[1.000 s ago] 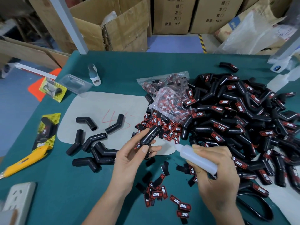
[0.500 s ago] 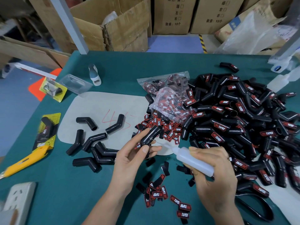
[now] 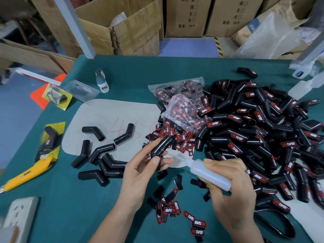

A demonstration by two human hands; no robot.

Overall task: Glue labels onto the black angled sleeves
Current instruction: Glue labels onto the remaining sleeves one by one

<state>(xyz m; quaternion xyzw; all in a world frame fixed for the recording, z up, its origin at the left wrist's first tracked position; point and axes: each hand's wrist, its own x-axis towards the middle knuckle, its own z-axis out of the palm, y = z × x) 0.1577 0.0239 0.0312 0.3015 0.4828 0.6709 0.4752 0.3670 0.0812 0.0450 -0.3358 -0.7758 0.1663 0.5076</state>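
Left hand fingers pinching black sleeve, right hand fingers curled round glue bottle — nozzle at sleeve

Both forearms are bare right down to the bottom of the view — no sleeves, no gloves, no watch or strap at either wrist. The left hand wears nothing at all. The right hand carries one thing — a small ring with a pale stone, on a finger at its far edge. Fingernails are short and unpainted.
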